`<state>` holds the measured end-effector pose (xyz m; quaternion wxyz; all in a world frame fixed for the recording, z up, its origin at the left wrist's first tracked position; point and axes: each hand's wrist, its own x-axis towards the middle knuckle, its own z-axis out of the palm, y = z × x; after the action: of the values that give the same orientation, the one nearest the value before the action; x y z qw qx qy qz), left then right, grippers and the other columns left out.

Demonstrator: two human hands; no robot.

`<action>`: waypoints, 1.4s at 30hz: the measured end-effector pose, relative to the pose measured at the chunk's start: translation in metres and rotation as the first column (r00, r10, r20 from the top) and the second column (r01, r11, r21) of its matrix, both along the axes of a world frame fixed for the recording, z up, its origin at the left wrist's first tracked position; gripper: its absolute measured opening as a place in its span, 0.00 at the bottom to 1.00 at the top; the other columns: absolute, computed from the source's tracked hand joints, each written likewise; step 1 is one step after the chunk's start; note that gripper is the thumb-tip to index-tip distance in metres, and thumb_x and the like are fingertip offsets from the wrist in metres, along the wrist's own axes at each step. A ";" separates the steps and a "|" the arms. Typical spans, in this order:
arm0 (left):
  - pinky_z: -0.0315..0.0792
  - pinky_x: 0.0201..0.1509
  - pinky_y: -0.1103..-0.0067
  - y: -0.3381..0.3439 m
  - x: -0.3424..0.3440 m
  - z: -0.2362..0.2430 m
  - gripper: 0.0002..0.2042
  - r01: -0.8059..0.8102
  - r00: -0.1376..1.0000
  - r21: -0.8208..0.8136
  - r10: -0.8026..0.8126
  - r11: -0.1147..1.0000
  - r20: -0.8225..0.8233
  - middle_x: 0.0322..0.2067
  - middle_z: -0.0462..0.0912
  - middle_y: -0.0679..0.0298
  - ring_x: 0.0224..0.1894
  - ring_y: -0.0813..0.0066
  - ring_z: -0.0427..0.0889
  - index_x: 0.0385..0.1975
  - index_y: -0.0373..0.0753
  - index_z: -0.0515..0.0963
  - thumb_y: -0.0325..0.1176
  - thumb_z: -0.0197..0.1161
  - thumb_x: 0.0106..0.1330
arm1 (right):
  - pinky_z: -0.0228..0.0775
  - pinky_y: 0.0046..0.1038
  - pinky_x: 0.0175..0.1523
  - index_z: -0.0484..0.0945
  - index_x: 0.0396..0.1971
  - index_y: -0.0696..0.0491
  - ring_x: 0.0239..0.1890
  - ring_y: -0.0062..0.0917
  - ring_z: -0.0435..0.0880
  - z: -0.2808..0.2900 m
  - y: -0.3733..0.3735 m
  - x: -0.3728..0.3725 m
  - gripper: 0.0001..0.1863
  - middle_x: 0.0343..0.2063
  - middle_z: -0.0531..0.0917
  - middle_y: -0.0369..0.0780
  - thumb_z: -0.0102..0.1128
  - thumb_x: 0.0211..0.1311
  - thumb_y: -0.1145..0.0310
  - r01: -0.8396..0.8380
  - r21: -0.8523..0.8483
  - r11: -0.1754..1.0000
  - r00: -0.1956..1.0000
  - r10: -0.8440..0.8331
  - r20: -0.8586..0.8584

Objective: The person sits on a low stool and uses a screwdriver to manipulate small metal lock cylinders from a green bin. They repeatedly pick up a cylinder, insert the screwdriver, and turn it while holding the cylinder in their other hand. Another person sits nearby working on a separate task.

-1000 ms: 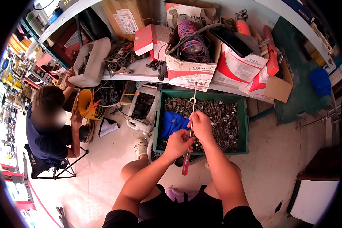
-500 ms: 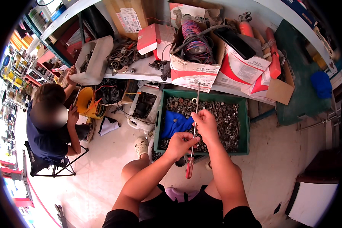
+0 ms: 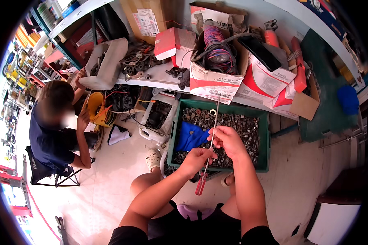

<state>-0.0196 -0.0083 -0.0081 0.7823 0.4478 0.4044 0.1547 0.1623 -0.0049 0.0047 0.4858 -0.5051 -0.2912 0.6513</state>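
A long screwdriver [image 3: 200, 184] with a clear red handle and thin metal shaft slants across my hands, its handle toward me and its tip pointing away. My left hand [image 3: 197, 160] pinches the shaft above the handle. Farther up, the fingers of my right hand [image 3: 230, 141] are curled at the shaft; a small piece between them, if any, cannot be made out. Beneath both hands is a green crate [image 3: 265, 143] filled with small metal nuts and similar hardware [image 3: 247, 128]. A blue cloth or glove [image 3: 187, 138] lies on the hardware at the left.
Behind the crate a white shelf [image 3: 163, 79] bears cartons, a wire-filled box [image 3: 214, 83] and a black phone [image 3: 259, 53]. At left, a seated person [image 3: 53, 126] works beside a yellow bucket [image 3: 95, 104]. A white cut-open container [image 3: 167, 105] stands left of the crate.
The view has shifted slightly, so the shelf and crate appear lower and farther right. The screwdriver tilts a little more, its handle swung left. My right hand has turned slightly at the shaft.
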 end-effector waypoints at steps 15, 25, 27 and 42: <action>0.74 0.28 0.85 -0.003 0.002 0.004 0.10 -0.036 0.999 -0.060 0.038 0.998 0.035 0.26 0.83 0.64 0.25 0.80 0.81 0.32 0.33 0.78 0.35 0.62 0.69 | 0.52 0.15 0.17 0.76 0.32 0.56 0.15 0.12 0.66 -0.002 0.002 -0.010 0.13 0.25 0.81 0.37 0.60 0.66 0.60 0.100 -0.052 0.994 0.985 -0.091 0.149; 0.75 0.43 0.78 0.002 -0.004 0.001 0.13 0.087 0.990 -0.122 -0.071 0.989 0.124 0.34 0.84 0.59 0.37 0.75 0.82 0.41 0.31 0.78 0.36 0.51 0.75 | 0.54 0.16 0.19 0.80 0.39 0.58 0.16 0.12 0.67 0.006 -0.002 -0.002 0.17 0.30 0.82 0.41 0.46 0.73 0.61 -0.002 -0.019 1.000 0.998 0.001 -0.070; 0.76 0.41 0.78 0.002 -0.002 0.006 0.14 0.093 0.988 -0.152 -0.073 0.984 0.134 0.33 0.83 0.61 0.38 0.75 0.82 0.41 0.31 0.78 0.37 0.52 0.75 | 0.55 0.16 0.20 0.79 0.38 0.58 0.16 0.12 0.67 0.001 -0.003 0.001 0.16 0.29 0.82 0.41 0.47 0.73 0.62 0.009 -0.011 1.000 0.999 -0.010 -0.042; 0.82 0.35 0.79 -0.004 0.006 -0.003 0.07 -0.046 0.992 -0.197 0.068 0.979 0.106 0.26 0.82 0.62 0.28 0.73 0.85 0.33 0.31 0.77 0.28 0.65 0.66 | 0.51 0.16 0.14 0.74 0.27 0.56 0.13 0.11 0.65 -0.002 0.001 -0.017 0.12 0.22 0.80 0.39 0.68 0.60 0.66 0.252 -0.059 0.966 0.957 -0.239 0.166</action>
<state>-0.0140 -0.0127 -0.0112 0.8389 0.3482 0.3858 0.1619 0.1457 -0.0036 0.0022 0.5178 -0.6062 -0.2376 0.5549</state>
